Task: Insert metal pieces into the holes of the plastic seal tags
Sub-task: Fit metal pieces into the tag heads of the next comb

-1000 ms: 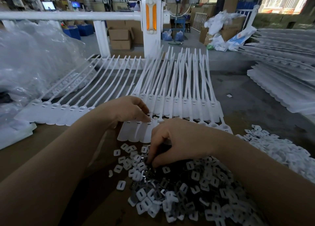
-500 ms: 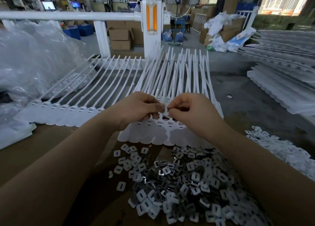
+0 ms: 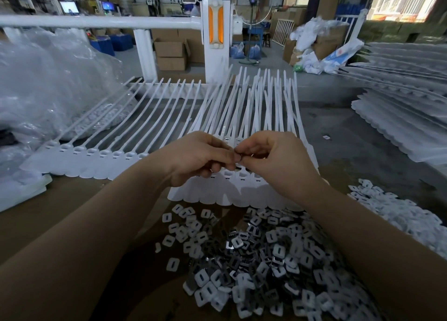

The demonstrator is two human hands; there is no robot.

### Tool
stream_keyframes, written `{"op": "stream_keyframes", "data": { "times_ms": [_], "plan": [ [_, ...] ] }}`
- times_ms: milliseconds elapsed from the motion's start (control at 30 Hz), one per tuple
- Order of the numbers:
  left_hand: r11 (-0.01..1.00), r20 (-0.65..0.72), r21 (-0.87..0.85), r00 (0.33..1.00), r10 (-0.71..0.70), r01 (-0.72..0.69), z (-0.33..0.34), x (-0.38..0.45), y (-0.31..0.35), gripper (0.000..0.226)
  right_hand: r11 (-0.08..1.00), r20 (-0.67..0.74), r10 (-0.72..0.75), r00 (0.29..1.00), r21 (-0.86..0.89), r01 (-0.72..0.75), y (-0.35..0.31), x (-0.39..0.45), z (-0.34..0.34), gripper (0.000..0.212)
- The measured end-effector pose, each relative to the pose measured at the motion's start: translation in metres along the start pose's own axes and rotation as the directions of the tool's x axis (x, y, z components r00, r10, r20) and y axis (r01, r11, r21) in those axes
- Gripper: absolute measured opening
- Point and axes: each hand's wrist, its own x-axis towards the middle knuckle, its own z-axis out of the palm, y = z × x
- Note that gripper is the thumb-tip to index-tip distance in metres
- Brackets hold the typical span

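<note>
Pinching a small metal piece between them, left hand and right hand meet directly above the tags, whose straps run far.

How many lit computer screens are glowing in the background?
2: one screen far back at upper left, another screen just right of it. Others may be hidden behind the white railing.

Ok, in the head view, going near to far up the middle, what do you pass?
Pile of metal pieces and white caps → seal tag heads → both hands, left hand and right hand → tag straps → white post.
</note>
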Motion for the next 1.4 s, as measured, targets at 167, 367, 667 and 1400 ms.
{"op": "stream_keyframes", "data": {
  "times_ms": [167, 367, 667, 1400],
  "plan": [
    [0.998, -0.022, 0.044, 0.999, 0.048, -0.047, -0.002, -0.001, 0.003, 0.003, 0.997, -0.002, 0.029, 1.000, -0.076, -0.029, 0.001, 0.000, -0.001, 0.016],
    [0.987, 0.009, 0.139, 0.997, 0.080, -0.081, -0.002, -0.003, 0.004, 0.002, 0.991, 0.021, 0.047, 0.999, -0.129, -0.044, -0.001, 0.001, -0.001, 0.009],
    [0.993, -0.011, 0.060, 0.994, 0.105, -0.104, -0.003, -0.003, 0.004, 0.009, 0.982, 0.060, 0.181, 0.982, 0.038, -0.183, -0.001, 0.002, -0.001, 0.014],
    [0.873, -0.164, 0.486, 0.985, 0.055, 0.032, 0.007, 0.005, 0.000, 0.008, 0.980, 0.095, 0.200, 0.975, -0.036, -0.198, 0.011, 0.005, 0.001, 0.013]
  ]
}}
